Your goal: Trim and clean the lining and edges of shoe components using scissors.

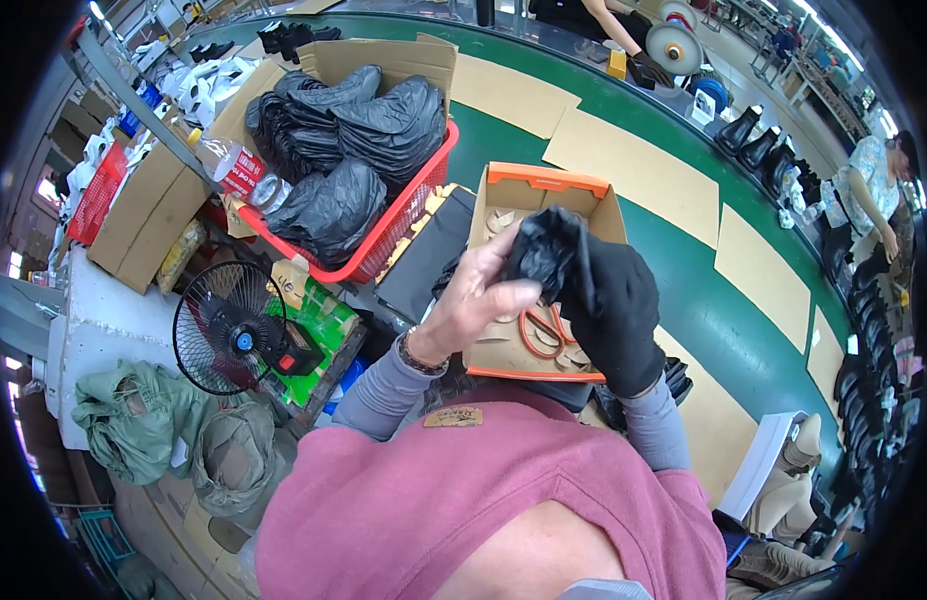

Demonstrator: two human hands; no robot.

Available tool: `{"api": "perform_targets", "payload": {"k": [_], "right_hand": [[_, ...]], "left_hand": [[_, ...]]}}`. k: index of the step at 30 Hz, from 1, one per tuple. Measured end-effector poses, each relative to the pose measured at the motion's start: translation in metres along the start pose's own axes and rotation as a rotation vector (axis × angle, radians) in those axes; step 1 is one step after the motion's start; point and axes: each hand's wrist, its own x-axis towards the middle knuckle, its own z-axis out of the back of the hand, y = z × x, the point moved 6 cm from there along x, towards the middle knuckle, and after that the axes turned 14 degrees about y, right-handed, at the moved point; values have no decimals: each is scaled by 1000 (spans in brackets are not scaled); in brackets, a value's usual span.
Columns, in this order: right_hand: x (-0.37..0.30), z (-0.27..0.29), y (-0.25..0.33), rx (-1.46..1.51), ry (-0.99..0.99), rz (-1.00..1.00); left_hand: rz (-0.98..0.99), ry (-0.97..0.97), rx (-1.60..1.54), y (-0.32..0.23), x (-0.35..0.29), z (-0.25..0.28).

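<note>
Between my two hands, above an orange-rimmed cardboard box (pixel 555 375), is a crumpled black shiny piece of soft material (pixel 545 248); its exact kind does not show. My left hand (pixel 480 295) is bare and grips it from the left, thumb across its lower side. On my right hand (pixel 615 320) is a black glove, closed on the piece's right edge, its fingertips partly hidden. Inside the box, below my hands, lie scissors with orange handles (pixel 539 335) and small pale scraps (pixel 500 222).
Left of the box stands a red basket (pixel 398 215) heaped with similar black pieces (pixel 328 140). A plastic bottle (pixel 245 175) leans at its edge. A black fan (pixel 233 330) is nearer. Cardboard sheets (pixel 638 175) lie on the green table (pixel 683 265); beyond are black boots (pixel 758 145) and other people.
</note>
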Motion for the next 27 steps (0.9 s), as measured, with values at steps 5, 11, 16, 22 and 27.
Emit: {"api": "perform_targets", "payload": {"k": [5, 11, 16, 22, 27], "right_hand": [[4, 1, 10, 63, -33, 30], [5, -7, 6, -141, -36, 23], [-4, 6, 1, -390, -394, 160], [7, -31, 15, -416, 48, 139], [20, 3, -7, 249, -161, -20]], "left_hand": [[-48, -282, 785, -15, -2, -1], [-142, -208, 793, -14, -1, -11], [-56, -125, -679, 11, -12, -7], [1, -487, -383, 5, -27, 29], [-45, -401, -189, -5, -35, 38]]}}
